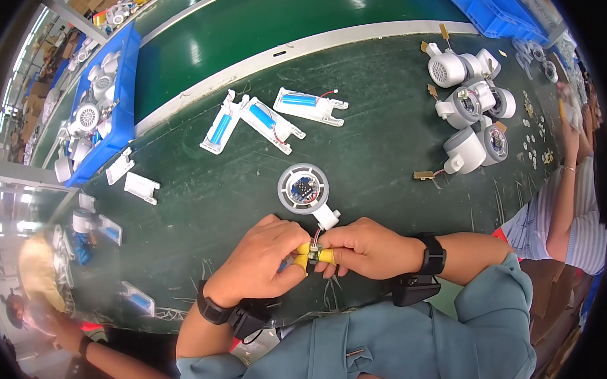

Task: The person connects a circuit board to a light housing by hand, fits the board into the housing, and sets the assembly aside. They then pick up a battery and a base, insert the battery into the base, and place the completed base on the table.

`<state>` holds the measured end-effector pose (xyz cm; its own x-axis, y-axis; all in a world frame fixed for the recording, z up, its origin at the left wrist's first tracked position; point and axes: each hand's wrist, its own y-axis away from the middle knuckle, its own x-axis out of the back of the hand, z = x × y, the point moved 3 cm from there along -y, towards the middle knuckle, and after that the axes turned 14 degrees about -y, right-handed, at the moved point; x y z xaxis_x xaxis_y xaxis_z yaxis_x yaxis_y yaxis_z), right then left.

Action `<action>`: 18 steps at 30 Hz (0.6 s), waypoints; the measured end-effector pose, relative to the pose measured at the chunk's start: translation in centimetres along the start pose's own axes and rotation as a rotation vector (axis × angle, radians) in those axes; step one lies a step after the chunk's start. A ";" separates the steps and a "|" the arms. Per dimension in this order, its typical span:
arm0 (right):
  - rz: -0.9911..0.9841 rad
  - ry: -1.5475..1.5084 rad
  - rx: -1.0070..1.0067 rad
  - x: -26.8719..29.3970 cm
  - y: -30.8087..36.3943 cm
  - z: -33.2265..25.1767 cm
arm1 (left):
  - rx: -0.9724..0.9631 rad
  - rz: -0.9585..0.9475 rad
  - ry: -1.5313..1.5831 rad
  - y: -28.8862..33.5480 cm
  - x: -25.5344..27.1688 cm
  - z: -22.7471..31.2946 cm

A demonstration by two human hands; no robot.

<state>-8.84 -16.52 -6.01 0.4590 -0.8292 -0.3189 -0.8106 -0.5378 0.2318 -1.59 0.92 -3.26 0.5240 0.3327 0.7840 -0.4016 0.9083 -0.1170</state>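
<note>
My left hand and my right hand meet at the near edge of the dark green table. Yellow finger cots cover the fingertips of both. Between them they pinch a small circuit board with thin red wires running up to a white round fan housing lying just beyond my hands. Inside that housing a dark round board shows. A black band sits on each wrist.
Three white handle shells with blue battery cells lie further back. Several grey and white fan bodies stand at the far right. A blue bin of white parts sits at the left. Another person's arm reaches in on the right.
</note>
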 end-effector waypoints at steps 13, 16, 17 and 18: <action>-0.013 0.076 0.049 0.0 0.1 -0.2 | -0.011 -0.011 -0.011 -0.2 -0.1 0.3; -0.029 0.065 0.041 0.0 0.1 0.0 | -0.007 0.002 -0.028 0.0 0.0 0.4; -0.035 0.079 0.037 0.0 0.0 0.0 | -0.005 -0.008 -0.028 0.1 0.1 0.3; -0.042 0.094 0.033 0.0 0.0 0.0 | -0.001 -0.018 -0.030 0.2 0.3 0.4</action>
<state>-8.81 -16.47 -5.98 0.5240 -0.8173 -0.2399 -0.8006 -0.5687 0.1887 -1.81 1.06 -2.82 0.5088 0.3084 0.8037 -0.3912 0.9145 -0.1033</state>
